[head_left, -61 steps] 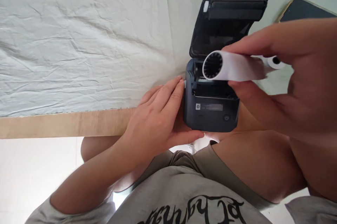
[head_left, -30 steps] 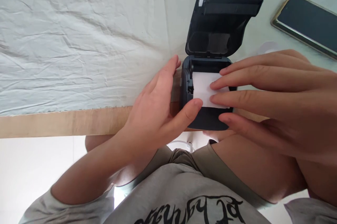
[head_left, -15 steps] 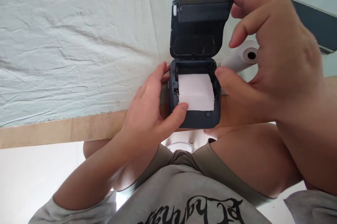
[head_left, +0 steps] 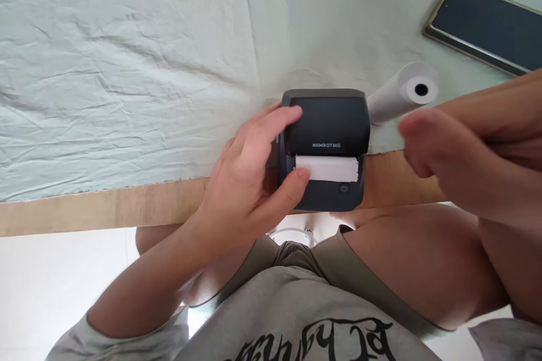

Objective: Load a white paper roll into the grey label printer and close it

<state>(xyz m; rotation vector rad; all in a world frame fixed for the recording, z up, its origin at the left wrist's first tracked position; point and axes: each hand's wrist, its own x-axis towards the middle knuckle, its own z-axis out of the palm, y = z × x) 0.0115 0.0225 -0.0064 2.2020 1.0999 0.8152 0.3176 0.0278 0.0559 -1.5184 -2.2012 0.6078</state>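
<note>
A dark label printer [head_left: 324, 118], its lid down, sits at the table's front edge. White paper [head_left: 328, 169] with a ragged right end sticks out of the slot in front of the lid. My left hand [head_left: 241, 174] grips the printer's left side, fingertip on the lid and thumb by the paper and front panel. My right hand [head_left: 457, 152] is apart from the printer, off to its right; its fingers look bent but are blurred, so whether they are closed is unclear. Behind the printer's right side lies a white paper roll [head_left: 396, 90] with a dark core.
A phone [head_left: 491, 27] in a case lies at the back right on the pale, wrinkled cloth [head_left: 148, 67]. The table's wooden edge [head_left: 139, 203] runs along the front, above my legs.
The printer's lid has swung down from upright to shut. My right hand has left the lid and moved right. My left forefinger now rests on the lid, and the phone is more exposed.
</note>
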